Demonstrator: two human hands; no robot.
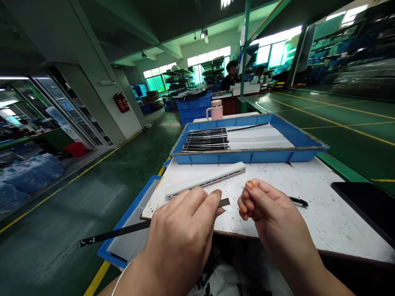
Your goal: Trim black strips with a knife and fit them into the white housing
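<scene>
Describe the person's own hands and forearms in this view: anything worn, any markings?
The bare left hand and bare right hand wear no gloves, and no sleeve shows on either visible forearm. A thin white cord-like band crosses the left wrist; whether bracelet or cable is unclear. Orange-brown stains mark the right hand's fingers.

Two hands (182, 226) (277, 209), one slotted bar (205, 181), one pink mug (217, 110)
</scene>
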